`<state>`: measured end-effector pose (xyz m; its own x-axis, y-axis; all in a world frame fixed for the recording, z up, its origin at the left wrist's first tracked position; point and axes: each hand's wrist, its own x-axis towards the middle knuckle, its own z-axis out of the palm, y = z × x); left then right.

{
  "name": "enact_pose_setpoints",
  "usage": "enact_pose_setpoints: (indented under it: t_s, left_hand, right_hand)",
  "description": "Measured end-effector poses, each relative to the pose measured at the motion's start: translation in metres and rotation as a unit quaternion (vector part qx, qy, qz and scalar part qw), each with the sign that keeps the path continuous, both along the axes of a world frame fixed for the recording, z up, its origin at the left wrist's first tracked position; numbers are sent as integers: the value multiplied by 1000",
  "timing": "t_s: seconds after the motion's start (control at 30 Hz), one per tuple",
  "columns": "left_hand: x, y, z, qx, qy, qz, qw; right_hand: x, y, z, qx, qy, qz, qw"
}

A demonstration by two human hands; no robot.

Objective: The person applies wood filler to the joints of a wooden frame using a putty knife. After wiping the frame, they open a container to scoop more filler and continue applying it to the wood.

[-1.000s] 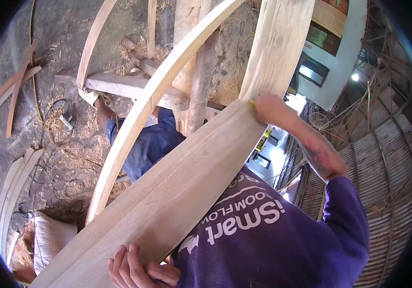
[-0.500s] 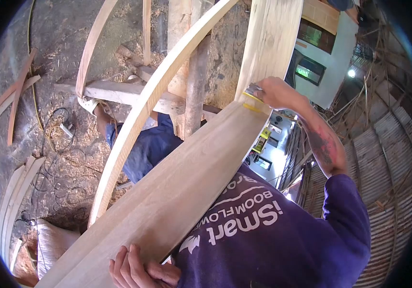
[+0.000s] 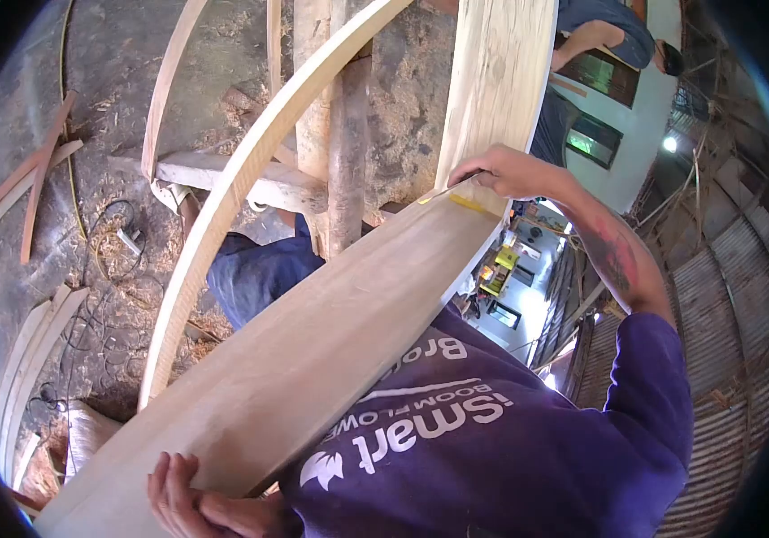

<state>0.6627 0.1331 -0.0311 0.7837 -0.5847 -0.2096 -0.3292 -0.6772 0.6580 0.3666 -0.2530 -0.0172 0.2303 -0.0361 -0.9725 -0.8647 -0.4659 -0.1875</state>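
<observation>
My right hand (image 3: 512, 170) pinches a thin metal scraper (image 3: 449, 192), its blade against the wooden board at a joint. A yellow strip (image 3: 474, 206) of something like filler crosses the wood just below the blade. The long, pale wooden board (image 3: 304, 332) slants across the view, its lower side close to my purple shirt. At the joint it meets a paler, grained wooden piece (image 3: 496, 81) that runs upward. My left hand (image 3: 194, 502) curls over the board's near edge at the lower left, and its palm is hidden.
A curved wooden strip (image 3: 223, 202) arches beside the board, near an upright post (image 3: 346, 161). Loose curved strips (image 3: 34, 350), cables and shavings lie on the floor. Another person (image 3: 607, 31) is at the upper right, and blue-clothed legs (image 3: 263, 269) show beyond the board.
The scraper in my right hand has tilted, and its blade now shows to the left. My left hand appears further left. Another person has come further into view at the upper right.
</observation>
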Motion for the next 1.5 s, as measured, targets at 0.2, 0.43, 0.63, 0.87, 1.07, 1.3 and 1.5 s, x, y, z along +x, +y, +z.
enact_pose_setpoints:
  t_s: [0.2, 0.43, 0.63, 0.87, 1.07, 1.3, 1.5]
  left_hand:
    - [-10, 27, -6, 29, 38, 45, 998]
    - [-18, 32, -12, 67, 7, 135, 989]
    - [-12, 40, -19, 79, -20, 134, 988]
    - [-8, 38, -21, 68, -8, 162, 984]
    - [-8, 40, -23, 49, 2, 164, 985]
    - [-9, 38, -20, 43, 27, 182, 982]
    - [-14, 24, -15, 87, 4, 180, 980]
  right_hand:
    - [14, -6, -5, 38, 53, 90, 994]
    - [-10, -6, -18, 48, 15, 98, 994]
    - [-18, -5, -16, 59, 40, 177, 982]
    - [-1, 8, 8, 23, 97, 174, 980]
    - [-11, 7, 26, -2, 113, 155, 981]
    - [4, 11, 61, -19, 100, 128, 987]
    - [19, -13, 46, -57, 51, 86, 993]
